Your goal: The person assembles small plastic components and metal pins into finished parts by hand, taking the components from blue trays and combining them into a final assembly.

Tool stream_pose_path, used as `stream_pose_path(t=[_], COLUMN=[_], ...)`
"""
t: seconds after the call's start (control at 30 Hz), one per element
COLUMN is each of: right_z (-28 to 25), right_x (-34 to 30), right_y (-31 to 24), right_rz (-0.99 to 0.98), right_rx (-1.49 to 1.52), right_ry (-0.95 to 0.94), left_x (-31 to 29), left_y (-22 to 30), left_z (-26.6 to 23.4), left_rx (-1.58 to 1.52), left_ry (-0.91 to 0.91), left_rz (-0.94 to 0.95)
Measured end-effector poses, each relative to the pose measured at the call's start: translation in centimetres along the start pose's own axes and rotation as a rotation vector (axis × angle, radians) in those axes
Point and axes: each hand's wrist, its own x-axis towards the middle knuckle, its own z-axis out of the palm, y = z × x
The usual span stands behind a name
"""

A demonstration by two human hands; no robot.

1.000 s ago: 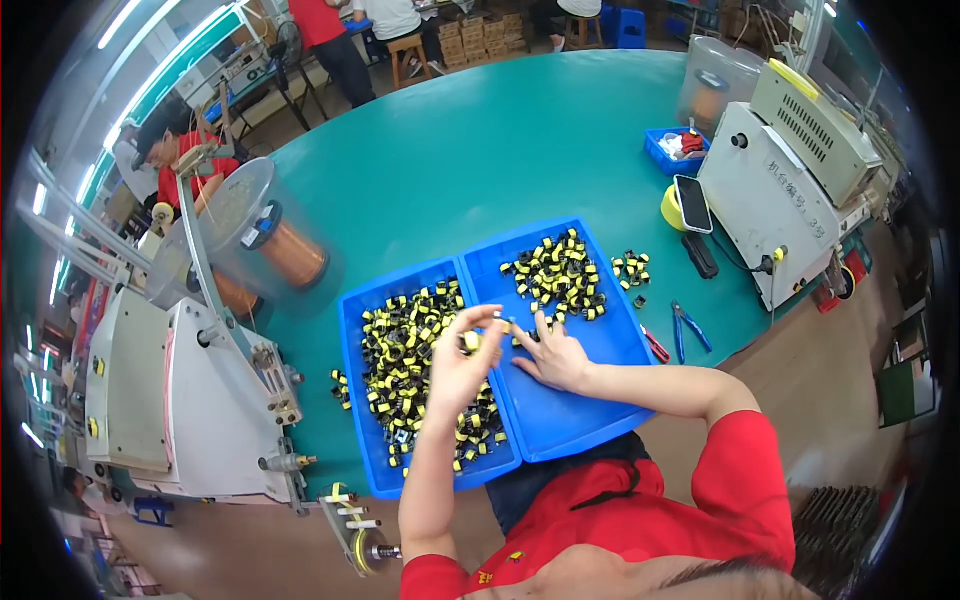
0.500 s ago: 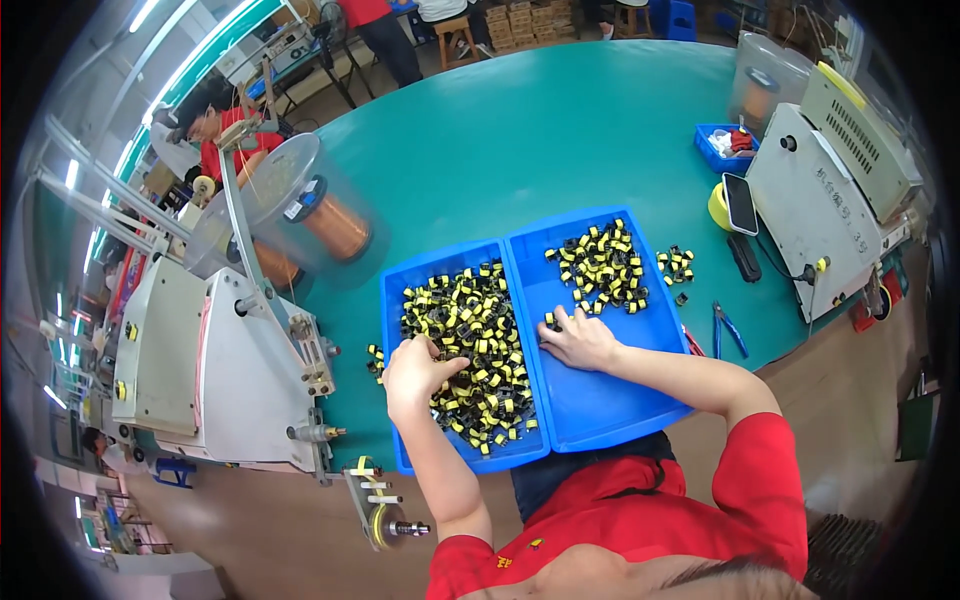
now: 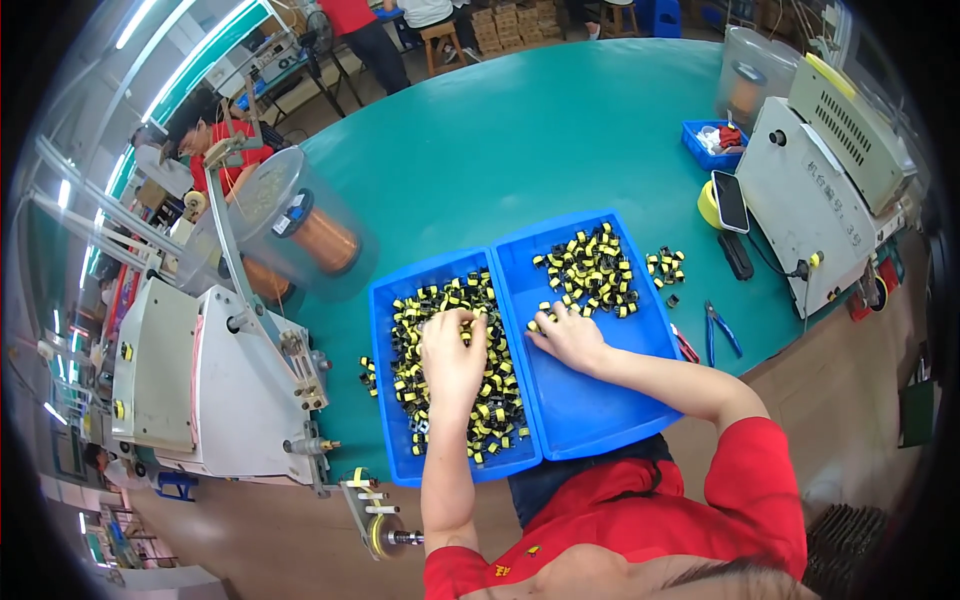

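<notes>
The left blue tray [image 3: 383,400] holds a heap of small black bobbin coils wrapped in yellow tape [image 3: 500,405]. My left hand [image 3: 453,358] is over that heap, thumb and fingers curled together around a coil [image 3: 467,336]. The right blue tray [image 3: 600,405] has a smaller group of the same coils [image 3: 598,270] toward its far end. My right hand [image 3: 572,340] is low in this tray near its left wall, fingers bent, with a coil [image 3: 533,326] at the fingertips and thumb. Its palm side is hidden.
Loose coils [image 3: 665,267] lie right of the trays, near blue-handled pliers [image 3: 722,332], a phone [image 3: 730,202] and a small blue bin [image 3: 715,145]. Winding machines [image 3: 250,390] flank the table [image 3: 480,130]. Copper wire spools [image 3: 325,240] stand left. A co-worker in red [image 3: 225,150] sits beyond.
My left hand has moved right and away from me across the heap, its fingers drawing together around a coil. My right hand stays near the same spot in its tray. The whole view has shifted slightly.
</notes>
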Motion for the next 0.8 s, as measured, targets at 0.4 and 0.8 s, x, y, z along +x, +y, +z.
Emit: stream_pose_path(t=[0.4, 0.8], right_z=[-12.0, -9.3], right_x=[2.5, 0.9], right_y=[-0.6, 2.7], right_rz=[0.681, 0.843], right_rx=[1.411, 2.336], right_ry=[-0.784, -0.579], left_x=[-0.3, -0.5], left_y=[2.3, 2.6], left_z=[1.7, 1.7], left_rx=[-0.419, -1.410], left_ry=[-0.325, -0.433], left_rz=[0.153, -0.506])
